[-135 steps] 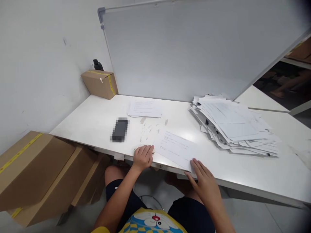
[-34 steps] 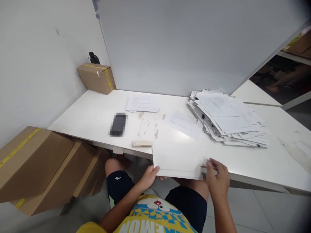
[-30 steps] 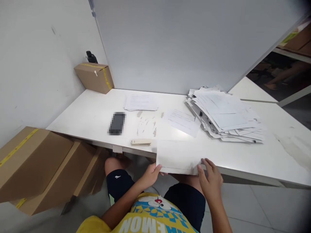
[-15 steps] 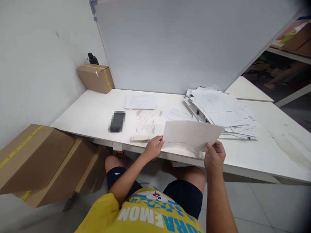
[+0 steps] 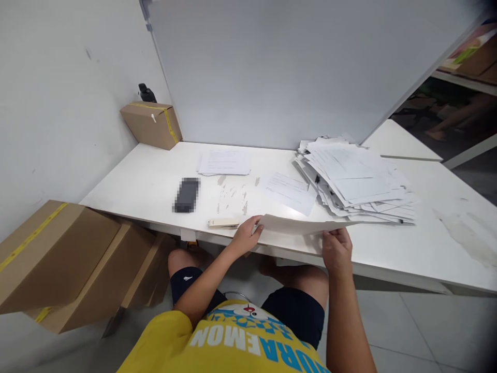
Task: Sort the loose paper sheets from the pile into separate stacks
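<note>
Between my two hands a sheet of paper (image 5: pixel 298 225) is held above the desk's front edge, turned nearly edge-on to me. My left hand (image 5: pixel 247 235) pinches its left end, and my right hand (image 5: pixel 337 248) grips its right end. Just left of my left hand lies a cream-coloured stapler (image 5: pixel 224 223). Beyond the held paper a single printed sheet (image 5: pixel 291 192) rests flat on the desk. A tall, uneven pile of papers (image 5: pixel 361 176) stands beside it on the right.
A small paper stack (image 5: pixel 224 162) lies at the back, with a blurred dark phone-like object (image 5: pixel 187 195) nearer me. A taped cardboard box (image 5: pixel 151 125) stands in the back left corner of the white desk (image 5: pixel 128 181). More cardboard boxes (image 5: pixel 50 259) sit left, below desk height.
The held paper has tipped down from facing me to nearly edge-on, uncovering the printed sheet behind it. My right hand has shifted slightly left and down.
</note>
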`<state>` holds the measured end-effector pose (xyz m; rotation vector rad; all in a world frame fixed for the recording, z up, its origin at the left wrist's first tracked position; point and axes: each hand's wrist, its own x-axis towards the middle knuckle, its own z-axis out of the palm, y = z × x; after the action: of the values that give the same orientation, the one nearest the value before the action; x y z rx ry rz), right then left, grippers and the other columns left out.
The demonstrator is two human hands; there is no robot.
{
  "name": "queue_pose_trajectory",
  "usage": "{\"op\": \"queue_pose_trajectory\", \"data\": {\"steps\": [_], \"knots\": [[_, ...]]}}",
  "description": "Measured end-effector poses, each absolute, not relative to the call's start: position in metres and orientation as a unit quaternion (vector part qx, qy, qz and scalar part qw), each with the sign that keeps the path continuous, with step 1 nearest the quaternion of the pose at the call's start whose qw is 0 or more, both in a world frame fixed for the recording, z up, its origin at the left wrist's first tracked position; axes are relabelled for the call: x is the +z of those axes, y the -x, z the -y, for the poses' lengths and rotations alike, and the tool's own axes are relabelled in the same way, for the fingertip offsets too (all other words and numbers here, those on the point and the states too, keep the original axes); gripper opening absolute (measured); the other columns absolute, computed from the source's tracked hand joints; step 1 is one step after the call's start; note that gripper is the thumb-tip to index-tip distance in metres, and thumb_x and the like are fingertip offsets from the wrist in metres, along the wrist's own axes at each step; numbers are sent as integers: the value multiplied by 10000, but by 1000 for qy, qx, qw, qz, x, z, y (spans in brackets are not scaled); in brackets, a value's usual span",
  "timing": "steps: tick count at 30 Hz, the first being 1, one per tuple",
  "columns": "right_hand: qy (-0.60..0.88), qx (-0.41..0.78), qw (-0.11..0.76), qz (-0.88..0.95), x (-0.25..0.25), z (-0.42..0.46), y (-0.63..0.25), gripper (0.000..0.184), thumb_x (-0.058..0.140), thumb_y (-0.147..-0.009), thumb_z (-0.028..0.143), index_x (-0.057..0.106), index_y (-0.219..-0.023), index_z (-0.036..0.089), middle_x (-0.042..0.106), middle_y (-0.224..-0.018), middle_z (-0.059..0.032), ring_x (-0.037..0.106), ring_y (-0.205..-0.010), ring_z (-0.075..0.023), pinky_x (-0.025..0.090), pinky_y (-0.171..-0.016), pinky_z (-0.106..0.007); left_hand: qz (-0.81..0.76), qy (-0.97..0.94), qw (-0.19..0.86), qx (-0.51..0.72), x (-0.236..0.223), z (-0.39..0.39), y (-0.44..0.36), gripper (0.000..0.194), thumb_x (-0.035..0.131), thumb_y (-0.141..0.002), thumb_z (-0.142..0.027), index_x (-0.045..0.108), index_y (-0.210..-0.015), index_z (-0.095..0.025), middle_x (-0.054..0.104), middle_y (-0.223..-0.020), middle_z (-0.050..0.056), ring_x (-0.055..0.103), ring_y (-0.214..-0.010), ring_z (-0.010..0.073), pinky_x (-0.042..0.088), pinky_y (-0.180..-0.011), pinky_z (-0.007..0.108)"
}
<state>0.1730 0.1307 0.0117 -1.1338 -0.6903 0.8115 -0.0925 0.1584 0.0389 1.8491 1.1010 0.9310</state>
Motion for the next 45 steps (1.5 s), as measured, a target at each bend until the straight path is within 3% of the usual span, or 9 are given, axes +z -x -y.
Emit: {"op": "queue_pose_trajectory", "data": {"steps": [7,12,23,45], "knots": [[552,377,665,334,5,-132,-177,272,735,-628,333,653,-861,220,610,-746,24,532,-710,-137,413,-672,-264,-481,-723,388,309,41,-160,89,343,412,-985,-364,572,-1230,-186,695,-1158,97,639,-1105,246,489,-979,367],[570,357,662,331,2,-133,-178,287,732,-626,365,633,-856,222,638,-778,17,554,-751,-147,428,-707,-272,-492,-730,369,297,40,-160,88,306,396,-984,-351,592,-1152,-186,706,-1027,75,665,-961,232,515,-867,343],[564,363,668,322,-4,-136,-180,252,741,-625,346,619,-799,210,575,-707,44,506,-700,-118,393,-694,-255,-512,-728,356,285,40,-160,88,319,426,-981,-317,583,-1219,-176,714,-1013,71,663,-927,217,501,-852,315],[574,352,666,321,1,-135,-178,273,743,-608,365,616,-795,211,587,-704,42,507,-674,-114,397,-655,-246,-516,-733,343,280,41,-159,90,262,434,-960,-329,629,-1053,-179,631,-784,21,588,-737,178,479,-742,288]]}}
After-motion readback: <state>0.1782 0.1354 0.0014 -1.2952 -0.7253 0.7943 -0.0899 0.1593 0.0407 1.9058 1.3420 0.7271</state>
